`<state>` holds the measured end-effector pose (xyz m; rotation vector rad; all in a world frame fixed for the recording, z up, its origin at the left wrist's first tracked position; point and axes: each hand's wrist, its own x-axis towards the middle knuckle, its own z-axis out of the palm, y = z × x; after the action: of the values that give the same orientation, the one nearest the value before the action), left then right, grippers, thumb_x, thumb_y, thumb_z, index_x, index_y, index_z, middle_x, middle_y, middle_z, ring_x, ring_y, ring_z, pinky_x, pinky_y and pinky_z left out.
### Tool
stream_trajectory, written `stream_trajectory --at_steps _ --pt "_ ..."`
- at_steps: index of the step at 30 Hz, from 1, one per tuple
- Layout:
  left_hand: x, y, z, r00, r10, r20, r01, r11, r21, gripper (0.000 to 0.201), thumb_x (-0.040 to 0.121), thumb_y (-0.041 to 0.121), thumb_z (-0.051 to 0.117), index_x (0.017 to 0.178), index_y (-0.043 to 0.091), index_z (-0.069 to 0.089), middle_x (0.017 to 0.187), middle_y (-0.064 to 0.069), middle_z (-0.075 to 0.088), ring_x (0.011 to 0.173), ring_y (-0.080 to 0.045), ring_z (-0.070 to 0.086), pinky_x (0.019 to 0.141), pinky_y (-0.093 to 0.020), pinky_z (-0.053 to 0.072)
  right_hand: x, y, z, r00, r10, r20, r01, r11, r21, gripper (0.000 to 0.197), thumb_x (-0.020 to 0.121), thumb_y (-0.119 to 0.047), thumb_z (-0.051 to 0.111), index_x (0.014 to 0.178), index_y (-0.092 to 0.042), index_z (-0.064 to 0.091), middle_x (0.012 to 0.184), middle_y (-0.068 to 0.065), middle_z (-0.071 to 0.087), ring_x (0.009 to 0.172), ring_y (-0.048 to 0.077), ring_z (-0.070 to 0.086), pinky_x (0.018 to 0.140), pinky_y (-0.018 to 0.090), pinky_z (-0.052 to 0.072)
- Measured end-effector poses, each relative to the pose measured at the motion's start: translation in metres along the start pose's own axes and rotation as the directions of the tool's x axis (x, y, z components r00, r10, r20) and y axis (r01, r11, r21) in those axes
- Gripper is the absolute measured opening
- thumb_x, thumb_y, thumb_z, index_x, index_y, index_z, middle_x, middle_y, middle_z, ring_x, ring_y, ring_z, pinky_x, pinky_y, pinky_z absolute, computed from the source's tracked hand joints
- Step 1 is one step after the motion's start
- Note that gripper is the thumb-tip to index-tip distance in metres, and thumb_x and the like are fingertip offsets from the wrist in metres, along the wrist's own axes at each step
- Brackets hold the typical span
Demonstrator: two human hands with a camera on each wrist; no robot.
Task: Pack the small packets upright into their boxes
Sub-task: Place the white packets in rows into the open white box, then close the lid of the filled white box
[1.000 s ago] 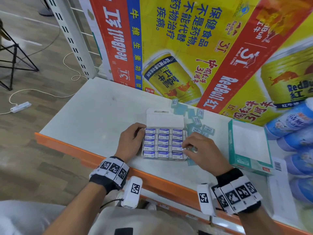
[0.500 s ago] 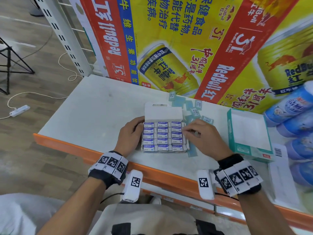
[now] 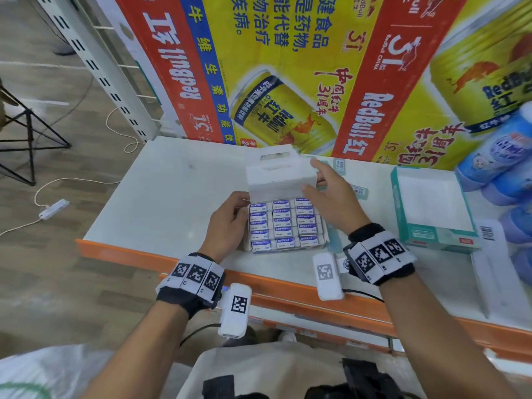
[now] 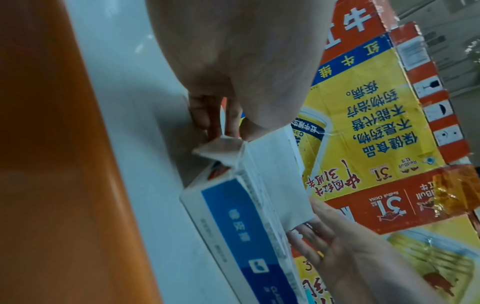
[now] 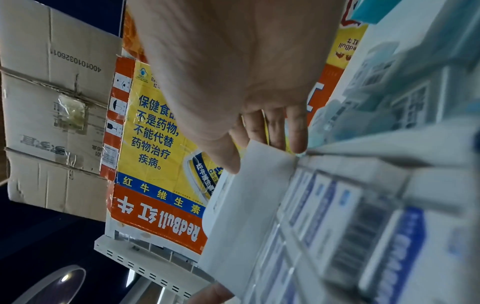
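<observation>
A white box [image 3: 247,246] stands on the white shelf, filled with rows of small blue-and-white eraser packets [image 3: 283,226] set upright. Its white lid [image 3: 280,177] is raised at the far side and tilts over the back row. My left hand [image 3: 230,223] curls against the box's left wall, fingers [image 4: 207,115] at the side flap [image 4: 218,150]. My right hand [image 3: 331,197] pinches the lid's right edge, thumb in front and fingers [image 5: 272,131] behind the lid [image 5: 246,205]. The left wrist view shows the box's blue side [image 4: 233,226].
A teal-edged open box [image 3: 431,208] lies to the right. Loose teal packets [image 3: 359,192] lie behind my right hand. Blue wrapped bottles [image 3: 501,156] are stacked at far right. A Red Bull carton [image 3: 288,82] walls the back. The shelf's orange front edge [image 3: 259,280] runs below.
My right hand left the packets' right side and took the lid's right edge. The lid rose from lying flat behind the box to tilting over the back row. The left hand stayed put.
</observation>
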<state>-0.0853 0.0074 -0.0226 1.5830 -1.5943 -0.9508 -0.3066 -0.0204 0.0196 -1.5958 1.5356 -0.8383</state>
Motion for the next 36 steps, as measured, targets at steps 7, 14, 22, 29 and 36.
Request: stream_trajectory --at_steps 7,14,22,29,36 --pt "-0.006 -0.002 -0.011 0.977 -0.194 -0.087 0.135 0.884 -0.448 0.037 0.093 -0.003 0.039 0.108 0.02 0.064 0.102 -0.001 0.07 0.078 -0.015 0.065 0.071 -0.026 0.053 0.015 -0.004 -0.001 0.989 0.006 -0.149 0.006 0.997 0.075 0.046 0.091 -0.015 0.057 0.135 -0.016 0.045 0.078 -0.012 0.047 0.068 0.001 0.048 0.063 0.006 0.039" --pt "-0.005 0.004 0.004 0.996 -0.073 -0.055 0.072 0.997 -0.031 0.032 0.087 0.015 0.061 0.117 0.023 0.056 0.111 0.007 0.063 0.066 0.002 0.058 0.06 -0.013 0.047 0.005 -0.016 -0.009 0.982 -0.167 -0.09 0.173 0.983 0.06 0.021 0.092 -0.017 0.055 0.11 -0.025 0.062 0.1 -0.023 0.057 0.088 -0.013 0.05 0.077 0.003 0.037" --pt "-0.014 0.019 0.01 0.961 0.26 -0.092 -0.253 0.964 0.084 0.015 0.079 0.001 0.06 0.088 0.013 0.059 0.096 -0.001 0.056 0.076 -0.001 0.053 0.063 -0.008 0.038 -0.034 -0.007 -0.017 0.96 -0.249 0.13 0.243 0.968 0.064 0.027 0.088 -0.032 0.061 0.115 -0.029 0.064 0.114 -0.011 0.061 0.11 -0.002 0.053 0.095 0.013 0.039" --pt "-0.03 0.015 0.006 0.977 0.213 -0.013 -0.212 0.976 0.041 0.04 0.077 -0.014 0.048 0.095 0.013 0.071 0.113 0.003 0.063 0.106 -0.018 0.052 0.082 -0.026 0.042 -0.051 0.009 -0.014 0.94 -0.233 0.249 0.259 0.963 -0.078 0.036 0.08 -0.019 0.072 0.116 -0.024 0.065 0.117 -0.009 0.057 0.116 0.009 0.047 0.1 0.019 0.035" --pt "-0.046 0.024 -0.001 0.983 0.171 0.059 -0.168 0.984 -0.054 0.036 0.079 0.023 0.05 0.11 0.017 0.066 0.124 0.009 0.06 0.12 -0.011 0.046 0.092 -0.025 0.042 -0.052 0.011 -0.012 0.936 -0.22 0.276 0.278 0.941 -0.192 0.042 0.079 -0.02 0.074 0.119 -0.022 0.063 0.122 -0.006 0.053 0.119 0.01 0.039 0.099 0.019 0.03"
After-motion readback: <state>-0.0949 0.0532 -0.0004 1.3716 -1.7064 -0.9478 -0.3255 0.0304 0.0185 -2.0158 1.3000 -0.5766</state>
